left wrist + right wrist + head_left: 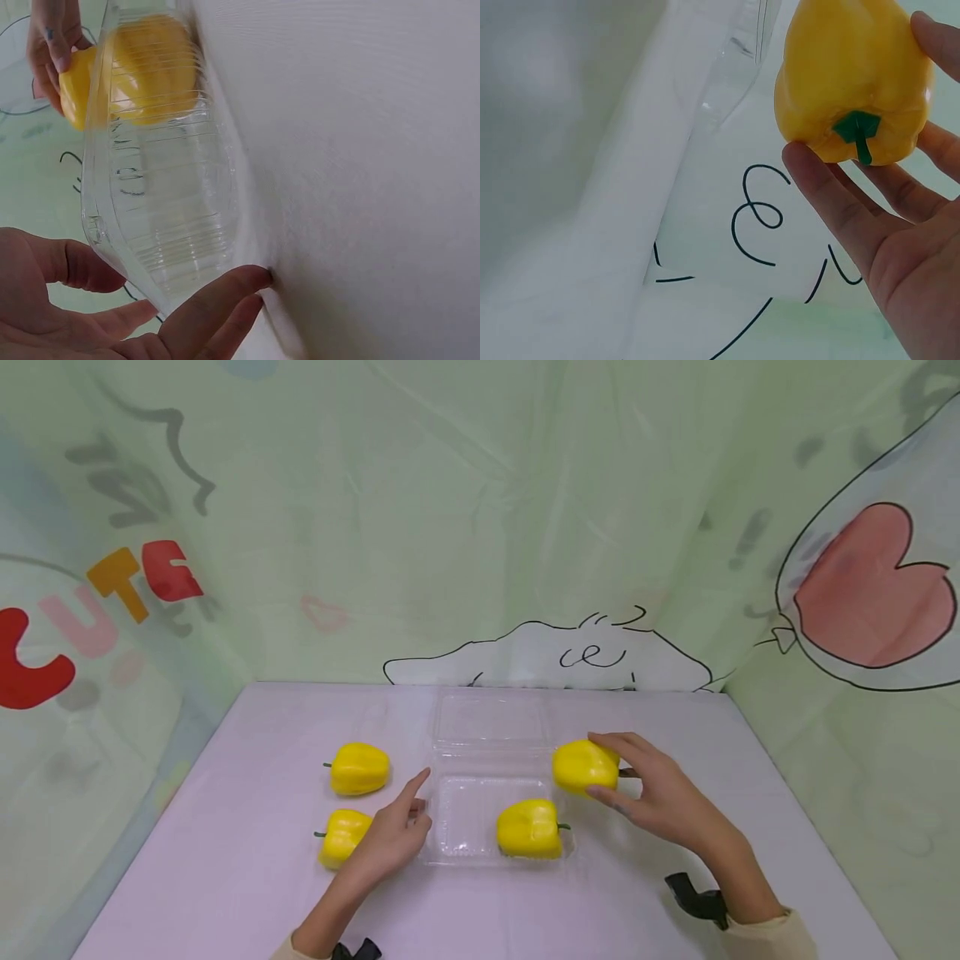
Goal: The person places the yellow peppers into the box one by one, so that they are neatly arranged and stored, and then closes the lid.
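My right hand (pixel 660 793) holds a yellow bell pepper (pixel 585 767) between thumb and fingers, at the right side of a clear plastic clamshell box (pixel 467 818). Its green stem points back toward the palm in the right wrist view. Inside the box's base, on the right, lies another yellow pepper (pixel 528 829). The box's lid (pixel 491 720) is folded back, away from me. My left hand (pixel 393 835) is at the box's left edge, index finger extended; in the left wrist view its fingers (pixel 217 300) lie close by the box's corner, near the tabletop.
Two more yellow peppers lie left of the box: one farther back (pixel 360 769), one nearer (pixel 343 837) and partly hidden behind my left hand. The pale table (pixel 187 860) ends at a printed cloth backdrop (pixel 480 527) at the back and sides.
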Demonstrator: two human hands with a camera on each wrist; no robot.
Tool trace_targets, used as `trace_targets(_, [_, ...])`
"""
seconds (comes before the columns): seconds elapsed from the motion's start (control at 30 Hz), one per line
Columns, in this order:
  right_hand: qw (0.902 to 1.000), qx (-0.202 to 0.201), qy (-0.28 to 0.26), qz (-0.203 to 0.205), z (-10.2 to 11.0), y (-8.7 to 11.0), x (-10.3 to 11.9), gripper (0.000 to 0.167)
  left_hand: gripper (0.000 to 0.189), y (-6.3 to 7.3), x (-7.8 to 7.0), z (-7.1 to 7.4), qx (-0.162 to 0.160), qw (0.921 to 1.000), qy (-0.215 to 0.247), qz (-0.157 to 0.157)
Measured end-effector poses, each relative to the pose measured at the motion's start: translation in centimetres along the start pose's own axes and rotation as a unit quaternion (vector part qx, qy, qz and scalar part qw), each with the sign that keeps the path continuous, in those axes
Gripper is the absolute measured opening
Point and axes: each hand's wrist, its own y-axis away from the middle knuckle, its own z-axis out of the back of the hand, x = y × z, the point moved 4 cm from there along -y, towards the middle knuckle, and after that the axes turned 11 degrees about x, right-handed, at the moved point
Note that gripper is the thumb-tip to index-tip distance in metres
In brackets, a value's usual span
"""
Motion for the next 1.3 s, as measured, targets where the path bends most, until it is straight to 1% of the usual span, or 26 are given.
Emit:
trace_targets(0.37, [0.9999,0.002,-0.001,0.014,-0.8,-1.0,1.1,0.07,0.067,0.2,-0.4,0.1,-0.001,0.9999,-0.009,-0.005])
trace_targets(0.5, [0.9997,0.001,-0.008,0.022,-0.9,-1.4,1.5,0.07,0.067,0.2,-0.4,0.2,-0.002,0.9999,-0.011,-0.004])
trace_targets(0.67, [0.9996,0.004,-0.017,0.022,-1.3,-2.0,1.7,0.07,0.067,0.2,-0.4,0.2,-0.001,0.9999,-0.009,-0.006])
trace_targets(0.93, [0.9993,0.016,-0.028,0.019,-1.9,-2.7,1.8,0.07,0.067,0.0,0.0,0.0,0.0,1.0,-0.006,-0.004])
trace_targets(1.13, [0.9987,0.023,-0.035,0.028,-2.4,-3.2,2.0,0.07,0.067,0.0,0.0,0.0,-0.001,1.0,-0.006,-0.006])
trace_targets(1.3, [0.9984,0.034,-0.037,0.024,-2.8,-3.5,2.3,0.071,0.067,0.0,0.0,-0.1,-0.003,0.9999,-0.01,-0.005])
